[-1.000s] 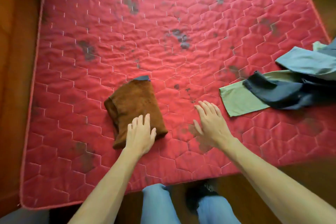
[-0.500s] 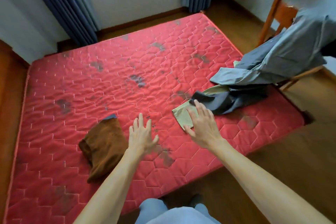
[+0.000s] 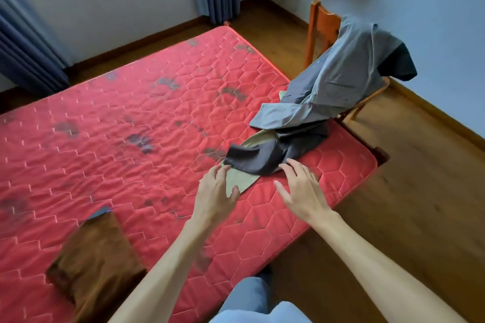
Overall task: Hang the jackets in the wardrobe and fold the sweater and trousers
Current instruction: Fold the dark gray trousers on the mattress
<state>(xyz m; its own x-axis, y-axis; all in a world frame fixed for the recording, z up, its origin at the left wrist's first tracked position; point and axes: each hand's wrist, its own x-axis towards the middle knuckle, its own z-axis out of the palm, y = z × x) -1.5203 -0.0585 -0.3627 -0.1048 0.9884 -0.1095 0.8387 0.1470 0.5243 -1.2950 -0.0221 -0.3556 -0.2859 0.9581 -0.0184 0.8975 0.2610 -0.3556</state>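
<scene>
Sweater (image 3: 97, 259), brown and folded into a neat rectangle, lies at the near left corner of a red quilted mattress (image 3: 131, 126), well apart from both hands. Further right, the person's left hand (image 3: 214, 194) reaches out palm down, fingers spread and lightly bent, gripping nothing; its thumb and fingertips lie over the near end of a pale green garment (image 3: 240, 181), though whether they touch the cloth cannot be told. A dark garment (image 3: 257, 160) lies across the green one, just beyond the hands. The right hand (image 3: 301, 191) hovers beside it, fingers splayed and empty, fingertips at the dark cloth's near edge. At far right, a grey jacket (image 3: 341, 78) hangs over a wooden chair (image 3: 319, 26) on the wooden floor (image 3: 420, 191), its lower end spilling onto the mattress.
</scene>
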